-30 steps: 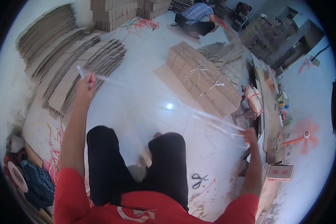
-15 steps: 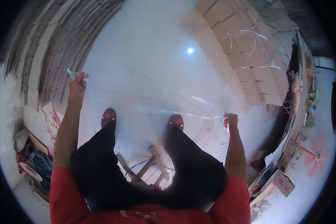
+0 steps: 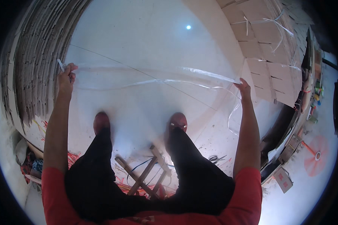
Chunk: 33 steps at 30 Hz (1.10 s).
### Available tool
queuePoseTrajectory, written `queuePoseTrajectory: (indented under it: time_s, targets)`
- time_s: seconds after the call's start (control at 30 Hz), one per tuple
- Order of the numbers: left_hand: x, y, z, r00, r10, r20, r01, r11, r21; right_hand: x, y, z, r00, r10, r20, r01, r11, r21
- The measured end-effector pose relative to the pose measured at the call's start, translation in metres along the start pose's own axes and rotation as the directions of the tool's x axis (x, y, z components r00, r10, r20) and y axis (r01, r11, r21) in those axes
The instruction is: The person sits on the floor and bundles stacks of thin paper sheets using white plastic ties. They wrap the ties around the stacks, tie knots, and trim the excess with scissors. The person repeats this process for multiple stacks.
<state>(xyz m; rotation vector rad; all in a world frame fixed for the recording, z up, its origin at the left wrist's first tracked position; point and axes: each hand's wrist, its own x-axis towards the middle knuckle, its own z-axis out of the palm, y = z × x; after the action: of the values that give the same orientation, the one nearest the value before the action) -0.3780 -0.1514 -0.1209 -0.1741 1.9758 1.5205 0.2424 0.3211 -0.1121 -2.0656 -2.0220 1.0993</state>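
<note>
Between my two raised hands stretches a length of clear plastic twine [image 3: 210, 76], in two long strands that bow slightly over the pale floor. My left hand [image 3: 66, 78] is closed on it, with a short whitish end poking out above the fingers, beside stacked flat cardboard [image 3: 37, 71]. At the other side my right hand [image 3: 244, 90] is closed on the twine, fingers bent, and a loose loop hangs down past the wrist. Close to that hand stands a bundle of flattened cardboard [image 3: 268, 71] tied with white twine.
A crossed-leg wooden stool [image 3: 141, 179] stands between my legs, with red strips scattered below. Scissors [image 3: 216, 159] lie on the floor right of my foot. At the far right are a spinning orange fan [image 3: 317, 155] and a small box [image 3: 283, 180].
Both hands have moved forward and farther apart, drawing the twine wider. The view has shifted, and the scissors now show on the floor.
</note>
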Motion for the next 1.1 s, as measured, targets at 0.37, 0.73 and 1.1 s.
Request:
queuePoseTrajectory:
  time_s: [0.37,0.73,1.1]
  targets:
    - [0.012,-0.034,-0.023,0.995,-0.038,-0.093,0.048,0.994,0.1,0.0,-0.022,0.005,0.838,-0.158,-0.523,0.001,0.958,-0.288]
    - [-0.032,-0.076,-0.025,0.926,0.012,-0.376,0.034,0.993,0.114,-0.086,-0.033,0.077,0.812,-0.387,0.438,0.58,0.627,-0.52]
    - [-0.142,0.103,-0.072,0.645,0.726,0.239,-0.494,0.158,0.855,-0.089,-0.183,0.103,0.667,-0.706,0.237,0.74,0.664,-0.107]
